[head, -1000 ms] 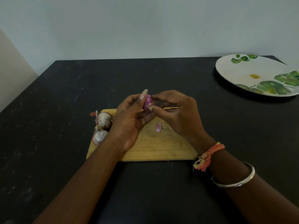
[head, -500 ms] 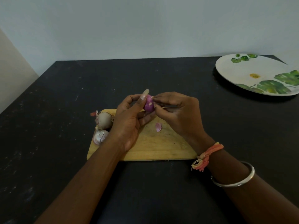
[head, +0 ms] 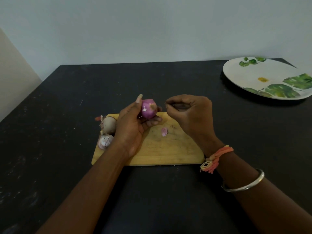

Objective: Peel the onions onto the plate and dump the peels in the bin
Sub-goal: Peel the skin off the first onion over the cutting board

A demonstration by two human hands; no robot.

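Note:
My left hand (head: 131, 127) grips a small purple onion (head: 148, 109) above the far edge of a wooden cutting board (head: 168, 149); most of its skin is off. My right hand (head: 190, 115) hovers just right of the onion, apart from it, fingers curled, thumb and forefinger pinching a tiny scrap of peel (head: 166, 103). A pink piece of peel (head: 164, 131) lies on the board. Two unpeeled onions, one (head: 109, 126) behind the other (head: 104, 141), sit at the board's left end. The white plate (head: 253, 76) with green leaf prints stands at the far right. No bin is in view.
The board lies on a black table (head: 67, 115) that runs to a pale wall at the back. A small orange scrap (head: 97, 118) lies by the board's far left corner. A thread band and a metal bangle ring my right wrist.
My right hand has pulled away to the right from the onion, which it was picking at before. The onion in my left hand now shows in full.

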